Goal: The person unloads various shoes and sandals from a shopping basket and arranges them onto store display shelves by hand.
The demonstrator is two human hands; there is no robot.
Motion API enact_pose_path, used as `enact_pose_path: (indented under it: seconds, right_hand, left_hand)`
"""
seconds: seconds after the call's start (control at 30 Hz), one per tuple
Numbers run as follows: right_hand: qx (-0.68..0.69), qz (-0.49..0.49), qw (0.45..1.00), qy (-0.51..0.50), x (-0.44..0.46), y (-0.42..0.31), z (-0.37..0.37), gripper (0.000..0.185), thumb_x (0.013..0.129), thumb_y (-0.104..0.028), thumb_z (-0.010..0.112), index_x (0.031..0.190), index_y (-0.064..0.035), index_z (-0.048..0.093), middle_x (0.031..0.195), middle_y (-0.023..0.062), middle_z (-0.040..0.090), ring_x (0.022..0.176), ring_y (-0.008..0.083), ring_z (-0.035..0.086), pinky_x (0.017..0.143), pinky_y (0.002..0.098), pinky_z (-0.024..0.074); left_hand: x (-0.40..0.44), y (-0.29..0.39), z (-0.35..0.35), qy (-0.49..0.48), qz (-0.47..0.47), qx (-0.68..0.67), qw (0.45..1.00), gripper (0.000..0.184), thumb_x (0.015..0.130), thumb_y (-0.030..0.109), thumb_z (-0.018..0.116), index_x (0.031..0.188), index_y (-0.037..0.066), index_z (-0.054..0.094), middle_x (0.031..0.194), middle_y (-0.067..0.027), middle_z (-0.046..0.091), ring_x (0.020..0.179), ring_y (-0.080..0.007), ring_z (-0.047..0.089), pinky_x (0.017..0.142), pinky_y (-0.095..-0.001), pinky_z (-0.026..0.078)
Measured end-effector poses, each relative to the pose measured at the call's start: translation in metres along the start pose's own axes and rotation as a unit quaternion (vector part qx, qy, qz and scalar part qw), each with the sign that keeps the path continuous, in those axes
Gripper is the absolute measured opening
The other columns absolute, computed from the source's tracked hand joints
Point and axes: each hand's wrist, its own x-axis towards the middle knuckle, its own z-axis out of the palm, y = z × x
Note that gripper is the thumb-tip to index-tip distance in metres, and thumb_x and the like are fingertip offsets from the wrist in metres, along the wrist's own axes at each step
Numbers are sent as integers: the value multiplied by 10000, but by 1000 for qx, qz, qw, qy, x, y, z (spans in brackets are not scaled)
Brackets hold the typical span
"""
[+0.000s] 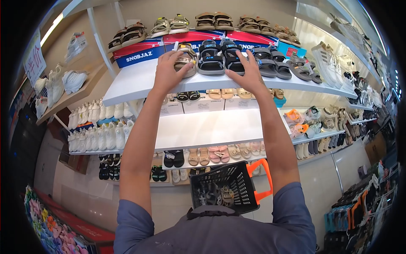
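Observation:
On the white upper shelf, a brown-and-tan sandal [186, 59] stands at the left end of the front row. My left hand [168, 71] grips it from the left, thumb on the near side and fingers at its upper part. To its right is a pair of black sandals with blue lettering, the left black sandal [211, 59] and the right black sandal [232, 54]. My right hand [250, 77] holds the right one by its outer side, with the thumb low by the toe. Grey sandals [265, 63] stand just beyond my right fingers.
SNOBJAZ shoe boxes [139, 54] carry more sandals along the back. Below runs a white shelf [207, 129] with further rows of footwear underneath. A black basket [224, 188] with an orange handle [265, 186] and sandals inside is close to my body. White shoes [101, 137] line the left shelves.

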Motion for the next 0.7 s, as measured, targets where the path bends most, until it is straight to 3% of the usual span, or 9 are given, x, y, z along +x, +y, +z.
enact_pose_path:
  seconds: [0.07,0.13,0.17,0.27,0.4,0.7]
  right_hand:
    - [-3,-5,1000,8,-2,-4,5,857,752,-581,702,1447,-176,404,1529,218,235,1412,395,230,1108,492,289]
    - [-76,-22,997,20,-4,-6,11,846,756,-614,678,1440,-193,413,1526,202,250,1406,383,249,1107,481,292]
    - [-83,-19,996,28,-4,-7,12,833,761,-636,658,1434,-207,421,1523,188,263,1400,376,264,1106,478,291]
    - [-89,-32,995,37,-7,-6,12,820,765,-630,659,1429,-208,428,1520,185,272,1396,374,274,1106,477,292]
    - [-106,-75,989,66,-6,2,16,806,788,-594,653,1448,-211,395,1505,215,284,1362,412,324,1073,500,330]
    - [-108,-104,984,93,-6,-2,16,792,770,-541,696,1419,-168,438,1501,202,296,1375,409,279,1100,512,273]
  left_hand:
    - [4,-5,-3,-22,-26,-39,999,525,805,423,717,1159,44,638,1189,-166,607,1157,-326,516,975,-414,421]
    - [6,-7,-3,-102,-109,-125,981,508,812,392,714,1164,35,632,1131,-178,642,1087,-315,578,938,-391,448]
    - [6,-7,-4,-96,-100,-131,982,473,813,339,722,1149,18,633,1063,-178,670,988,-306,631,898,-381,470]
    - [5,-9,-11,-81,-128,-135,979,446,804,296,737,1129,6,640,1031,-176,680,958,-310,643,873,-374,481]
    - [2,-12,-18,-72,-162,-186,967,399,830,231,725,1157,20,638,1098,-189,669,1019,-292,641,889,-347,481]
    - [-1,-22,-20,-88,-166,-238,953,431,828,230,727,1190,20,624,1149,-161,661,1071,-266,620,933,-332,459]
